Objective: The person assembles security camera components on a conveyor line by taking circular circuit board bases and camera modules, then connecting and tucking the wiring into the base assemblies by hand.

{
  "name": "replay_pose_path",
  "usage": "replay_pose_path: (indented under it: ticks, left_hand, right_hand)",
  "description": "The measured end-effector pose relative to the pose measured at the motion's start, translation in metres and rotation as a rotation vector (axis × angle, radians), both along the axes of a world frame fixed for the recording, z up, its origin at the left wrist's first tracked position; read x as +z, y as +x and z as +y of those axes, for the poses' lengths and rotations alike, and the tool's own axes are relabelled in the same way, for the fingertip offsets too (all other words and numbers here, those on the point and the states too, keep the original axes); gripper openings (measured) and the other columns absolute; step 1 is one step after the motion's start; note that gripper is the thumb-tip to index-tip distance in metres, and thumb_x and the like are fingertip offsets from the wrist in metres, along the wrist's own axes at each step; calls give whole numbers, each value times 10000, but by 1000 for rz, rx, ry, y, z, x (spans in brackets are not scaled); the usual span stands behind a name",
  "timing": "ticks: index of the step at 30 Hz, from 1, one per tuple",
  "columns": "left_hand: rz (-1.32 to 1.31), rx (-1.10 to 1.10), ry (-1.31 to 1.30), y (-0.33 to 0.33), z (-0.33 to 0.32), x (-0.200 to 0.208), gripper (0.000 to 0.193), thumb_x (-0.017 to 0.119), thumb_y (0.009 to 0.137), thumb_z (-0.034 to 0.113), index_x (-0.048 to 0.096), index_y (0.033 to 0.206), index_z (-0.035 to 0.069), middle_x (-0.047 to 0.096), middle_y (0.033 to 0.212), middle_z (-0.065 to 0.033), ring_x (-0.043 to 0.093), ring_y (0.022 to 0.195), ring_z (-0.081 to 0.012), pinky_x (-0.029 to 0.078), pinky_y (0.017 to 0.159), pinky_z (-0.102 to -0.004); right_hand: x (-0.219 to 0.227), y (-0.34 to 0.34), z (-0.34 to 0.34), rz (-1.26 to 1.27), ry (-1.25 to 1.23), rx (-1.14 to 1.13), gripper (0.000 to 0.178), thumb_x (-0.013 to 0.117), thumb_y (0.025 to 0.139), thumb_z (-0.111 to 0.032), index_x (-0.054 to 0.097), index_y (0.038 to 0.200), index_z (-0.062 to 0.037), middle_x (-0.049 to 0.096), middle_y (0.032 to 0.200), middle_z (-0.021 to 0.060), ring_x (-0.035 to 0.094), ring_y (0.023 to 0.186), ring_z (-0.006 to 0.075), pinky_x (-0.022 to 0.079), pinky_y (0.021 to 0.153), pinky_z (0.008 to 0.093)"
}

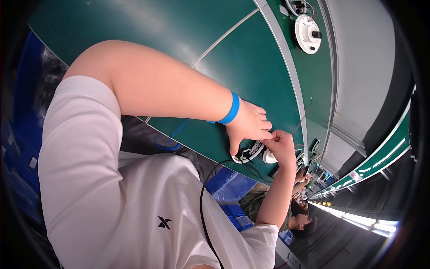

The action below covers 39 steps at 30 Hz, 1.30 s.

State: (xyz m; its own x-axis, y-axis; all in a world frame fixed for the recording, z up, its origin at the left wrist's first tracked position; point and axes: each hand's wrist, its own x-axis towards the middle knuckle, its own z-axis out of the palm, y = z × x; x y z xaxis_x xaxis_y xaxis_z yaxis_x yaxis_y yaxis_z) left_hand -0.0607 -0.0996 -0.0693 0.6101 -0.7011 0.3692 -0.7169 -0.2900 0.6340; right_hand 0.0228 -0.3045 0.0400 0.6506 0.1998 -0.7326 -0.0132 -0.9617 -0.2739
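Note:
My left hand, with a blue wristband on its wrist, is curved over a white ring-shaped housing with wires inside. Its thumb lies on the near side of the housing and its fingers reach across the far side. Close against those fingertips, my right hand is closed in a pinch; what lies between its fingertips is too small to make out. From behind the right hand a thin red wire rises over the bench. A white round part sits just below the right hand, partly covered by it.
The green bench has a metal rail along its far side. Beyond it lies a white round housing with a black part. A black cable hangs across my shirt. Blue bins and another person are at the right.

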Motion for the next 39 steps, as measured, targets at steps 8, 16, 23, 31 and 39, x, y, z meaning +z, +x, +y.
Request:
replay_pose_path:
  ticks: [8,16,23,31,39]
  left_hand:
    - [60,-4,0,0,11,6,1091,880,679,560,447,1500,-12,517,1433,-208,517,1313,-373,326,1200,-461]
    - [60,-11,28,0,14,10,1049,887,670,561,462,1479,45,469,1472,-203,494,1353,-386,301,1227,-493]
    - [70,-45,24,2,15,15,1071,882,671,565,446,1488,27,464,1494,-218,468,1403,-383,287,1243,-506]
    - [57,-44,47,3,21,14,1120,883,672,553,405,1524,4,456,1509,-231,455,1414,-410,294,1238,-510]
    - [-3,-15,-22,3,18,17,1122,891,664,540,416,1518,-10,474,1486,-233,500,1323,-401,391,1149,-446]
  right_hand:
    - [-6,6,-1,-73,-32,45,392,917,745,-83,530,684,-62,592,601,11,549,528,92,387,454,272]
    - [1,5,9,15,26,-36,375,904,727,-43,531,692,-54,595,601,26,576,511,110,415,442,276]
    - [2,-13,-5,-25,66,-89,267,871,776,-49,646,911,3,712,761,52,643,617,98,502,554,255]
    - [28,-45,-23,-783,317,-93,239,789,892,-116,698,1084,-6,719,967,93,700,841,182,542,685,313]
    - [11,26,-154,-779,473,-838,320,668,1007,-179,646,1250,27,740,1059,89,682,785,130,540,622,254]
